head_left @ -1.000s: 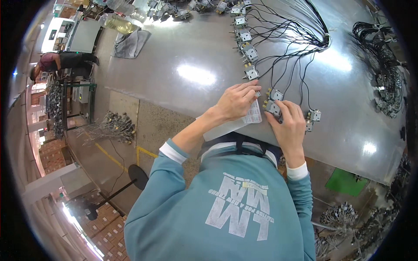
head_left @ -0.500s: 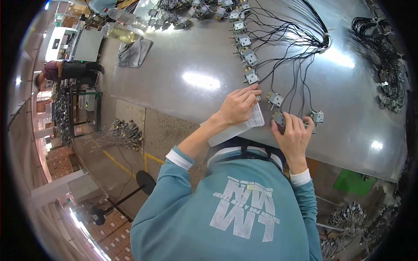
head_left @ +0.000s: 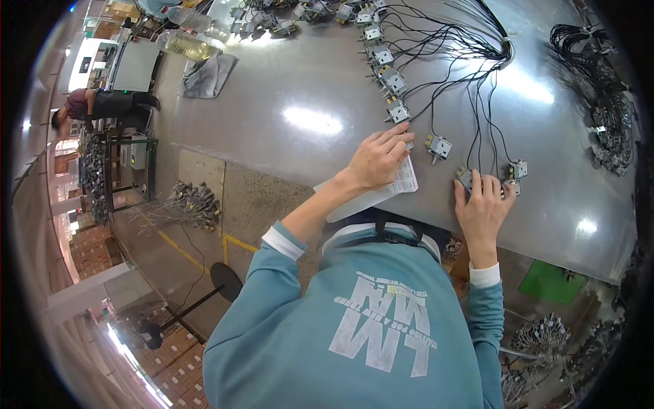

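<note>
Boxy metal control units with brass-coloured terminals and thin black leads lie on a metal-topped table. My left hand [head_left: 379, 161] is closed, its fingertips over a unit [head_left: 410, 144] that is mostly hidden. Under that hand lies a white printed sheet [head_left: 402, 183] at the table's near edge. My right hand [head_left: 482, 208] curls over several units: one [head_left: 465, 177] shows by its thumb and another [head_left: 512, 188] by its outer fingers, the rest hidden. Touching that group is a further unit [head_left: 518, 168]. Between my hands a single unit [head_left: 439, 147] lies untouched.
A row of wired units [head_left: 392, 82] runs away from my left hand, their leads gathered in a tied bundle [head_left: 505, 51]. More bundles [head_left: 610, 129] lie far right. At far left are a grey cloth [head_left: 210, 76] and a bottle [head_left: 185, 46]. A person [head_left: 102, 105] is beyond.
My right hand has slid right with the units under it, widening the gap to the single unit. My left hand has barely moved and stays by the sheet.
</note>
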Demonstrator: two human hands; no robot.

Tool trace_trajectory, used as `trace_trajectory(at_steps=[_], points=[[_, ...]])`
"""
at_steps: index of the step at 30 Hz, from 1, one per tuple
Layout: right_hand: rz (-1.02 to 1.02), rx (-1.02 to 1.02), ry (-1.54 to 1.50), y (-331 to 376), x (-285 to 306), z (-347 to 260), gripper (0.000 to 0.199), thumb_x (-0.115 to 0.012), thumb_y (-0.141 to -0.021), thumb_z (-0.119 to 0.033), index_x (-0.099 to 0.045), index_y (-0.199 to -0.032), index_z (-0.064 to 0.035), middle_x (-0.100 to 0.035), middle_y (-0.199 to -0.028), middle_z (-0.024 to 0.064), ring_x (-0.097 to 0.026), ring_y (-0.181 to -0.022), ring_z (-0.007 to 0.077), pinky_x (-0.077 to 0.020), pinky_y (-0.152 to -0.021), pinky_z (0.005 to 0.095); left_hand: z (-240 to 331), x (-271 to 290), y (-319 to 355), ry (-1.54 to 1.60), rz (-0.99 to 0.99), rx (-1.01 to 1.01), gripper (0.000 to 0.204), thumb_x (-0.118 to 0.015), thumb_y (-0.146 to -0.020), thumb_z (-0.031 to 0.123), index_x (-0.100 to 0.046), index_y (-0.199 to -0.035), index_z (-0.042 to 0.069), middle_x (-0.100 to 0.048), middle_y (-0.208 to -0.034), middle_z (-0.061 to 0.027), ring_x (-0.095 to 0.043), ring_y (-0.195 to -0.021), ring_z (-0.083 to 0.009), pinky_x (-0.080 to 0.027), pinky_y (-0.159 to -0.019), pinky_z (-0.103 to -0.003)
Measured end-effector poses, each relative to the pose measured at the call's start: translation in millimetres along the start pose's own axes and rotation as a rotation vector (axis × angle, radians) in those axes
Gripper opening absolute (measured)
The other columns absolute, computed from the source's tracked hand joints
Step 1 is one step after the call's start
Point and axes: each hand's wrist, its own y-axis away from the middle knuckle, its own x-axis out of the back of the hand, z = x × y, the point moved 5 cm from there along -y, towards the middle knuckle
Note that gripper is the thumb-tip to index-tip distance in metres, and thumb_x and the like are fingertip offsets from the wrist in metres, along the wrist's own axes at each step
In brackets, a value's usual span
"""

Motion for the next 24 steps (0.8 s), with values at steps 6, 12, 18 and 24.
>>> trace_trajectory(at_steps=[6,12,18,24], points=[[-0.095,-0.047,0.025,-10,-2,2,0.036,-0.073,-0.097,-0.039,-0.073,-0.116,-0.0084,-0.068,-0.104,0.0053,-0.064,-0.11,0.022,-0.0327,-0.118,0.0578,14,-11,-8,-0.012,-0.011,-0.036,0.011,-0.069,-0.096,0.011,-0.066,-0.101,0.001,-0.075,-0.126,-0.0099,-0.063,-0.135,-0.0311,-0.057,-0.099,-0.046],[-0.035,0.037,-0.065,-10,18,-10,0.041,-0.075,-0.094,-0.039,-0.073,-0.127,-0.0135,-0.066,-0.134,0.0043,-0.052,-0.142,0.0242,-0.0153,-0.129,0.0657,17,-2,-14,0.107,-0.076,0.067,0.018,-0.066,-0.099,0.011,-0.067,-0.112,-0.001,-0.073,-0.132,-0.0126,-0.063,-0.136,-0.0311,-0.056,-0.103,-0.046],[0.187,0.018,-0.189,-45,5,5,0.061,-0.069,-0.097,-0.041,-0.058,-0.155,-0.0252,-0.054,-0.16,0.0065,-0.034,-0.159,0.0311,-0.0138,-0.13,0.0635,18,11,-31,0.144,-0.242,0.16,0.028,-0.06,-0.104,0.012,-0.065,-0.127,-0.004,-0.071,-0.134,-0.0167,-0.061,-0.138,-0.0324,-0.055,-0.106,-0.045],[0.093,-0.016,-0.248,-59,-22,2,0.064,-0.061,-0.1,-0.045,-0.052,-0.16,-0.0231,-0.055,-0.159,0.0083,-0.03,-0.16,0.035,-0.0132,-0.129,0.0638,20,19,-42,0.154,-0.283,0.184,0.033,-0.057,-0.106,0.015,-0.064,-0.132,-0.004,-0.07,-0.136,-0.0196,-0.06,-0.138,-0.0331,-0.053,-0.108,-0.045]])
